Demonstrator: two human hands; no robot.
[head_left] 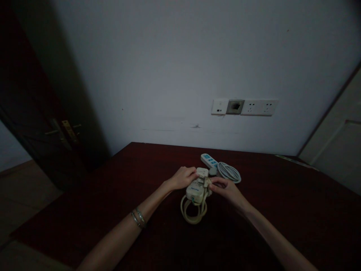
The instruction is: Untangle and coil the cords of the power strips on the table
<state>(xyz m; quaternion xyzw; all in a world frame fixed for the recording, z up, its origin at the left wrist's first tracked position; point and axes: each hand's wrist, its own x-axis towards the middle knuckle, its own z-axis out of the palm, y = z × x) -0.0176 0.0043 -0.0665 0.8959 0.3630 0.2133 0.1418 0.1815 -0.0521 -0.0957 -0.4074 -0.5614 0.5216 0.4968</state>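
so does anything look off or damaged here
The middle wall plate is dark and recessed between white plates, perhaps missing its cover. A scuff marks the wall below it. The beige power strip in the left hand and right hand looks intact.

Centre of frame: cream plastic power strip (196, 190), smooth moulded shell, faint sheen, yellowed. Below it, cream rubbery coiled cable (191, 212), matt.
Just above right: white plastic power strip with blue switches (209, 160), slightly glossier; beside it, grey-white coiled cable (229, 172), smooth sheath.
Underneath: dark red-brown wooden table (126, 188), smooth, low satin finish.
Lower left: thin silvery metal bangles (138, 218), shiny.
Upper half: pale painted wall (169, 56), matt, scuffed; white plastic socket plates (259, 107), smooth.
Left edge: brass-coloured metal door handle (60, 131), dull.
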